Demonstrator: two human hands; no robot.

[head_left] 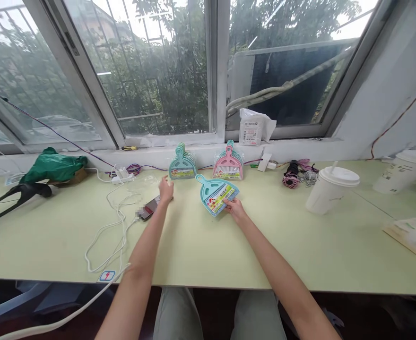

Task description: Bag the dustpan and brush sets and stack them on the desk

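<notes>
My right hand [235,208] grips the lower right edge of a turquoise dustpan-and-brush set [218,193]. The set is tilted above the table, its looped handle pointing up and left, with a yellow-green label across the brush. My left hand [166,190] holds nothing; its fingers are apart, just left of a stack of green dustpan sets [182,163] that leans on the wall below the window. Beside that stack leans a second one, with a pink dustpan set [228,163] at its front. A phone [150,208] lies under my left wrist, partly covered.
White cables [119,222] loop across the table's left side from a power strip [123,175]. A green bag [54,165] and a black curved object [14,198] lie far left. To the right stand a lidded white cup [330,191] and bundled cords [293,174]. A white package [252,130] rests on the sill.
</notes>
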